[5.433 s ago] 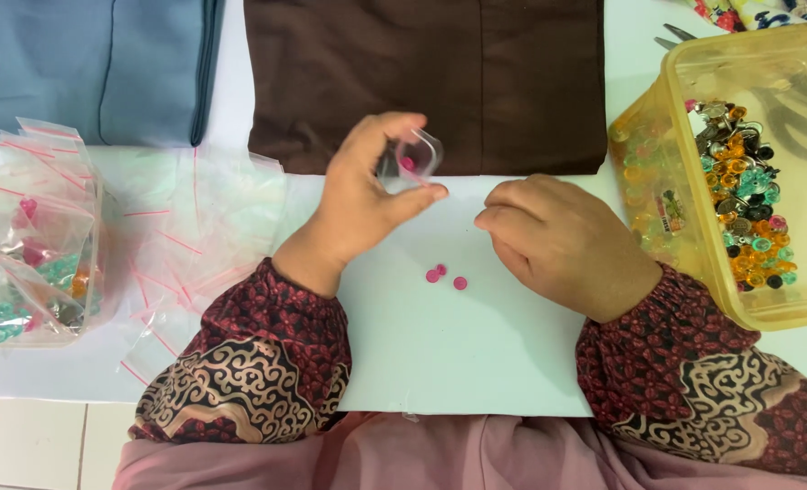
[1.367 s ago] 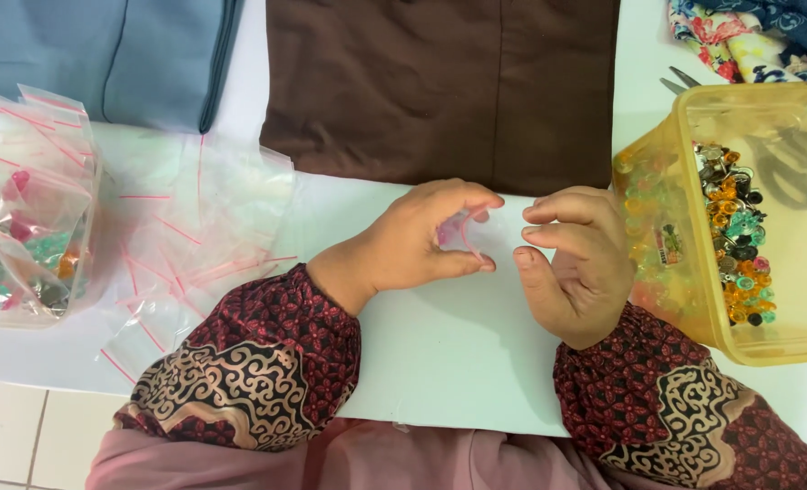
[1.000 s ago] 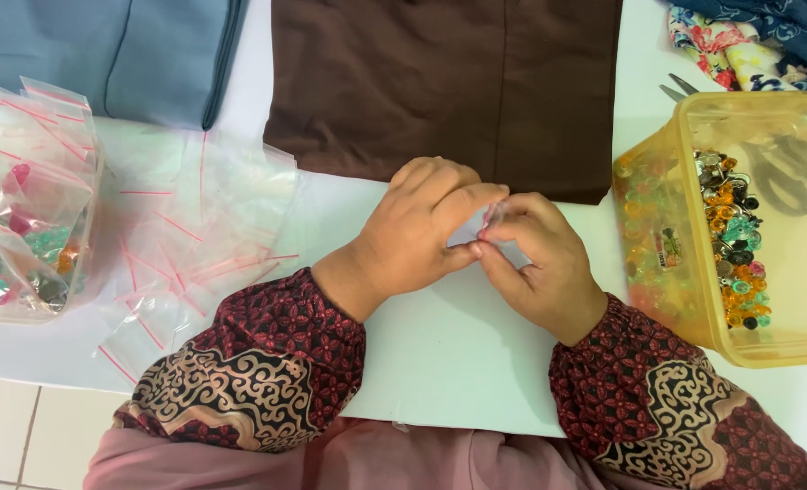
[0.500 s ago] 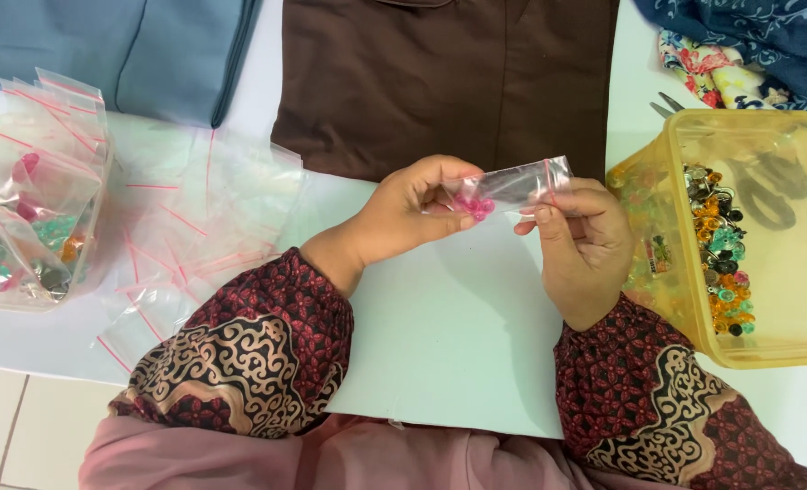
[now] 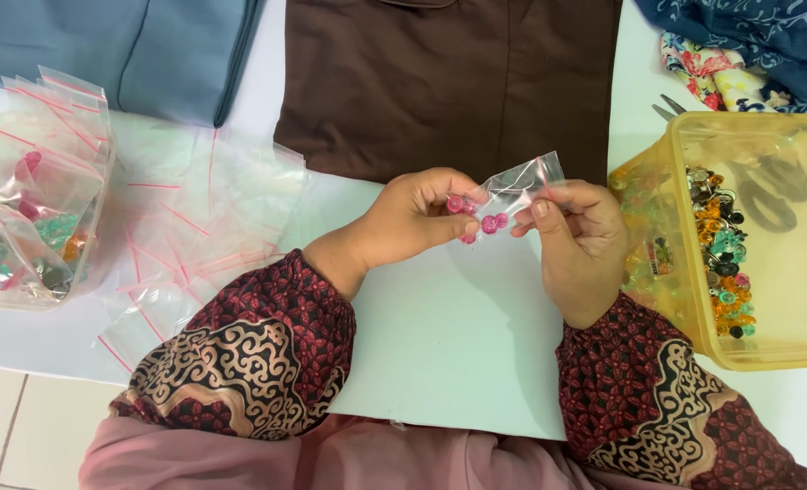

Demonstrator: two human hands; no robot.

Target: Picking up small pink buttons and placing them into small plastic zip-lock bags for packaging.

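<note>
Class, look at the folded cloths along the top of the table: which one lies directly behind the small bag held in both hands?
The brown cloth, at top centre. The grey-blue cloth lies off to the left, the dark blue patterned cloth to the right.

Your hands hold a small bag (image 5: 512,195) between a pile of bags (image 5: 195,227) left and a tub (image 5: 784,345) right, folded cloth (image 5: 449,82) behind.

Both sleeves (image 5: 249,363) are dark red with tan swirls and gathered cuffs. A pink garment (image 5: 331,458) lies beneath.

Sewing workroom: folded fabrics (image 5: 449,82), button tub (image 5: 748,245).
</note>
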